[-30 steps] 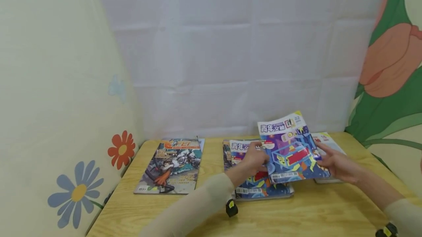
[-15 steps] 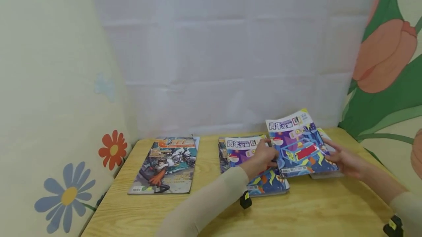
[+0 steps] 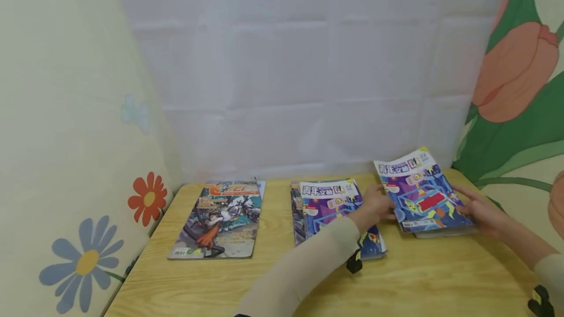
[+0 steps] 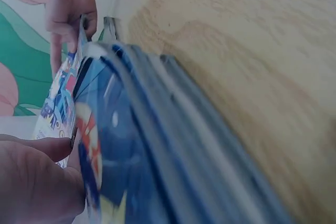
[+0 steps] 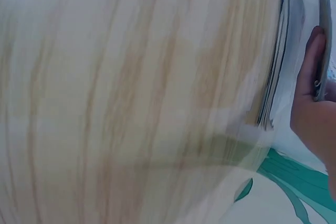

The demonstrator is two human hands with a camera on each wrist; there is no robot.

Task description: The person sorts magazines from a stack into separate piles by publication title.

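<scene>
Between both hands a magazine [image 3: 425, 192] with a purple-blue cover is held tilted over the stack at the right, whose pale front edge [image 3: 446, 232] shows below it. My left hand [image 3: 374, 204] pinches its left edge between thumb and fingers. Its right edge is gripped by my right hand [image 3: 479, 213]; in the right wrist view the fingers wrap the magazine's edge [image 5: 323, 35]. Next to my left hand lies the middle stack of magazines [image 3: 326, 202], topped by a matching cover and partly hidden by the left arm.
A magazine pile [image 3: 224, 221] with an orange-titled comic cover lies at the left of the wooden table [image 3: 194, 290]. Behind the table hangs a white sheet [image 3: 273, 77]. Painted walls with flowers [image 3: 147, 199] close off both sides.
Both hands have carried the magazine to the right and slightly lower, from partly over the middle stack to over the right one. The head view has shifted a little.
</scene>
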